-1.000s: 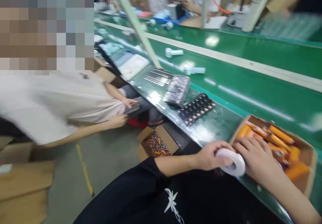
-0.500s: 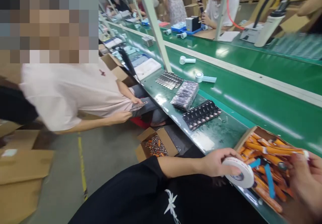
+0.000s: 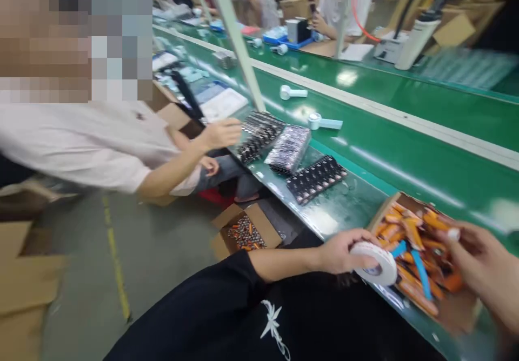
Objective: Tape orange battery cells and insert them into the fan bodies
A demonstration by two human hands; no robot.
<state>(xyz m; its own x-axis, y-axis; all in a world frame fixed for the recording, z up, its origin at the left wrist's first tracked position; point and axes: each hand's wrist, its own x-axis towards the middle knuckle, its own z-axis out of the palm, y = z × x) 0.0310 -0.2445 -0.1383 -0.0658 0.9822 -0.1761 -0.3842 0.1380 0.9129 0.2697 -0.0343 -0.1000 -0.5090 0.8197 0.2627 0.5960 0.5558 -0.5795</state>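
My left hand [image 3: 344,250] grips a roll of white tape [image 3: 379,263], its fingers hooked round the near side of the ring. It hangs at the left edge of an open cardboard box [image 3: 383,207] full of orange stick-shaped pieces [image 3: 413,282]. Among them lies a hand tool with blue handles [image 3: 421,274]. Over the box's right side, my right hand [image 3: 482,263] is closed, thumb against fingers, on one orange stick-shaped piece [image 3: 436,221]. A small white bit shows at the thumb. Blur and the fingers hide part of that piece.
Black strips [image 3: 316,180] and a silvery stack [image 3: 288,149] lie on the green bench. Pale blue handheld fans [image 3: 324,121] rest on the conveyor. A co-worker's arm [image 3: 182,161] reaches in from the left. Below stands a carton [image 3: 265,226] of small parts.
My right hand has drawn left over the box with the orange piece. My left hand keeps the tape roll. The co-worker's hand has moved from their lap to the bench, where dark strips now lie.
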